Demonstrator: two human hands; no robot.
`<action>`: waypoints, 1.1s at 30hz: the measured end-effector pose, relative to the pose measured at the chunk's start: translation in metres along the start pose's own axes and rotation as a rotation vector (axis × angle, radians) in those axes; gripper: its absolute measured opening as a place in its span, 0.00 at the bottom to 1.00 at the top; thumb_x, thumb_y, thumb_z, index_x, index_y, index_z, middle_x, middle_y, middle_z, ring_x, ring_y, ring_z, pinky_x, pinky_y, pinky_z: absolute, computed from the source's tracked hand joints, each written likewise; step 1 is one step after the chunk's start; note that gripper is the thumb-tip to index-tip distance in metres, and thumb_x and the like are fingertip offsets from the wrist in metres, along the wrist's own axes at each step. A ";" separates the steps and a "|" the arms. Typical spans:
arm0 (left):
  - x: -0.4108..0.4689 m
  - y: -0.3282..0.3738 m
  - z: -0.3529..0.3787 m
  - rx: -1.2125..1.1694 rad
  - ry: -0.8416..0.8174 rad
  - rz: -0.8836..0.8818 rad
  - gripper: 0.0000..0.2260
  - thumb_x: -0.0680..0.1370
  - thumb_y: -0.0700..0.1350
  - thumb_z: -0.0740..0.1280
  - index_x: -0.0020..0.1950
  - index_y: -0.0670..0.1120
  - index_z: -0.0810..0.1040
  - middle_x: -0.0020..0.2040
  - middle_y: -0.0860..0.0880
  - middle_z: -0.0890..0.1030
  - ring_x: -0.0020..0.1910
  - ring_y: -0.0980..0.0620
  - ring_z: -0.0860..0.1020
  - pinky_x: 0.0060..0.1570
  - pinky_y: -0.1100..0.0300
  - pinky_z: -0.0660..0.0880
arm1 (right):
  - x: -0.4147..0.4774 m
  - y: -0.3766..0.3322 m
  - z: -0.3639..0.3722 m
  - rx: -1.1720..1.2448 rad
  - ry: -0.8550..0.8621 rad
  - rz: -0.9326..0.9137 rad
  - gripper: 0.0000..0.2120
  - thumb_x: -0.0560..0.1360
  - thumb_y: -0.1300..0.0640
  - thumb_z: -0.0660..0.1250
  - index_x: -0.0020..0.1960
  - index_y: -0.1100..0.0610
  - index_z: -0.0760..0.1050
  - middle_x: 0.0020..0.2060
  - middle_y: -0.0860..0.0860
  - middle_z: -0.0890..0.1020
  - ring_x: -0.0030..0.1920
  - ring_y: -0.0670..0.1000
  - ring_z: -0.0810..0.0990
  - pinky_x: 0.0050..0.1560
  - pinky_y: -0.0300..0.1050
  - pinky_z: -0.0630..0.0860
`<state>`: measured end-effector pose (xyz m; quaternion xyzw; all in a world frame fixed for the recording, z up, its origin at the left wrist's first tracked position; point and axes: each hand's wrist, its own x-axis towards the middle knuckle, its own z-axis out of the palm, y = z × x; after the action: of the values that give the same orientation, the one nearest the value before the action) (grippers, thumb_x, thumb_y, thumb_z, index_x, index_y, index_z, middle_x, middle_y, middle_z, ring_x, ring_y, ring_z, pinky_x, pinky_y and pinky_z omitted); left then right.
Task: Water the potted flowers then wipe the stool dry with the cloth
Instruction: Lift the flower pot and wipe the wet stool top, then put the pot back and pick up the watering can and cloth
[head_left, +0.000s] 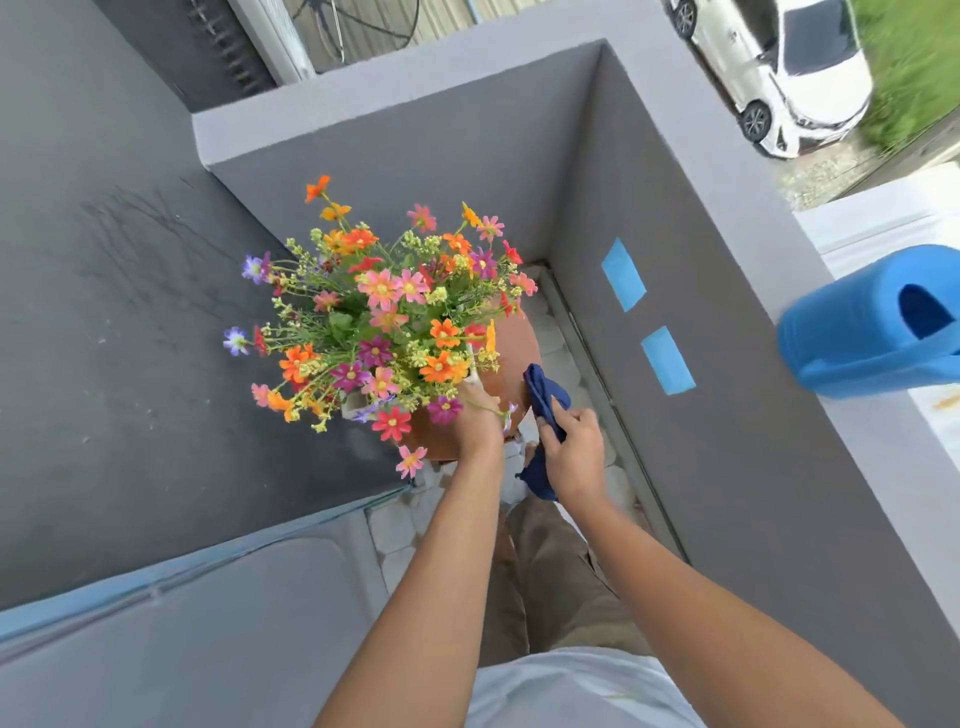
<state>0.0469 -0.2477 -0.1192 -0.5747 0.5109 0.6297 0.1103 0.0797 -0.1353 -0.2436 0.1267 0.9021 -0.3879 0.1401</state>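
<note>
A bunch of orange, pink, purple and red flowers (379, 322) fills a pot on a round brown stool (514, 348) in the balcony corner. The pot is almost hidden by the blooms. My left hand (478, 421) reaches under the flowers at the pot's near side; whether it grips the pot I cannot tell. My right hand (574, 449) is closed on a dark blue cloth (543, 395), whose upper end lies on the stool top to the right of the pot. A blue watering can (862, 332) stands on the ledge at the right.
Grey parapet walls (649, 249) enclose the narrow corner; two blue tape strips (667, 358) mark the right wall. A dark grey flat surface (130, 338) lies to the left. Pale floor tiles (395, 525) show below. A white car (789, 73) is parked far beneath.
</note>
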 end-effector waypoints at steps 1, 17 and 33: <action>0.006 -0.005 0.006 -0.023 -0.020 0.012 0.20 0.85 0.40 0.50 0.61 0.29 0.76 0.60 0.33 0.80 0.46 0.44 0.73 0.41 0.58 0.68 | -0.005 0.000 -0.002 0.014 0.013 -0.002 0.15 0.80 0.58 0.65 0.66 0.56 0.79 0.49 0.52 0.73 0.49 0.53 0.75 0.47 0.42 0.68; 0.033 -0.046 0.047 0.023 -0.017 0.087 0.23 0.76 0.56 0.61 0.67 0.44 0.73 0.61 0.46 0.76 0.60 0.45 0.77 0.61 0.49 0.74 | -0.018 -0.021 -0.071 0.247 0.169 -0.038 0.11 0.80 0.59 0.67 0.61 0.57 0.81 0.47 0.51 0.74 0.45 0.42 0.73 0.46 0.28 0.67; -0.191 0.055 0.114 0.252 -0.347 0.866 0.09 0.80 0.51 0.63 0.52 0.50 0.81 0.38 0.52 0.85 0.34 0.55 0.75 0.40 0.54 0.74 | -0.023 -0.095 -0.312 0.521 0.461 -0.257 0.05 0.78 0.55 0.69 0.49 0.56 0.81 0.44 0.51 0.75 0.44 0.43 0.76 0.46 0.30 0.71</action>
<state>-0.0023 -0.0994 0.0478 -0.1777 0.7495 0.6376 -0.0095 0.0207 0.0282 0.0335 0.1278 0.7895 -0.5803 -0.1538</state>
